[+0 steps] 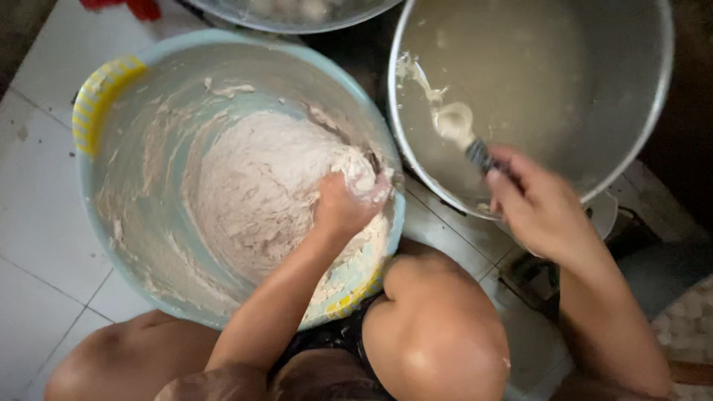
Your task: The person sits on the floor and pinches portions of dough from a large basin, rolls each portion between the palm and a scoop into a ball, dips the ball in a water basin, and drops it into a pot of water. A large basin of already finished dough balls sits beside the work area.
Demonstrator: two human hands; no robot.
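Dough [260, 186] fills the middle of a big blue tub [134, 111] with yellow handles. It looks lumpy and floury, and bits of it stick to the tub walls. The left hand [343, 202] is pushed into the dough at the right side of the tub, curled tight around a clump of it.

The right hand [536, 204] reaches over the rim of a large metal pot [631, 89] next to the tub. It grips the dark handle of a spoon [460, 126]. The spoon's bowl is caked with white paste and rests against the inside wall of the pot. The pot holds a cloudy liquid.

Some things could go wrong, I think. The pot sits close to the tub, so a bump from the arm could tip liquid out. The spoon handle may be slick, so it could slip from the fingers. Dough pressed hard near the tub edge could push over the side.

The tub and pot sit on a floor [37, 223] of white tiles with thin dark lines. The person crouches low, with bare knees beside the tub. Another metal bowl [297, 15] shows at the top edge. Something red [126, 7] lies in the top corner. The right side of the room looks dark.
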